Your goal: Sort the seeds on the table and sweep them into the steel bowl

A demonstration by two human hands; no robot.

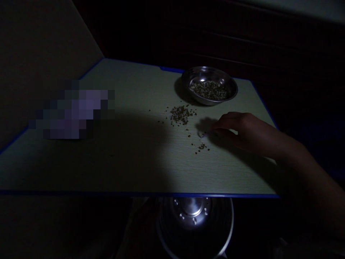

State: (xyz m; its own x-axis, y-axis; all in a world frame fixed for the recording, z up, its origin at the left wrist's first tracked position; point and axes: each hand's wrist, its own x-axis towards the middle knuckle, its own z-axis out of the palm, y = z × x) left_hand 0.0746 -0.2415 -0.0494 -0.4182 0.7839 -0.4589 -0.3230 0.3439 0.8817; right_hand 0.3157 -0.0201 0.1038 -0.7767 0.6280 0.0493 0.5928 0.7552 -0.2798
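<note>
My right hand point(242, 131) rests on a pale table point(129, 158) with its fingers drawn together in a pinch near a tiny light bit by the fingertips. What the fingers hold is too small to name. A small pile of dark seeds point(180, 114) lies just left of the hand, with a few more seeds point(201, 146) scattered below it. A shiny steel bowl point(209, 85) with more of the seeds stands at the table's far side. My left hand is out of view.
The table has a blue edge. A blurred patch point(74, 113) lies on its left part. Below the near edge a round steel pot point(194, 225) shows. The surroundings are dark, with a wall on the left.
</note>
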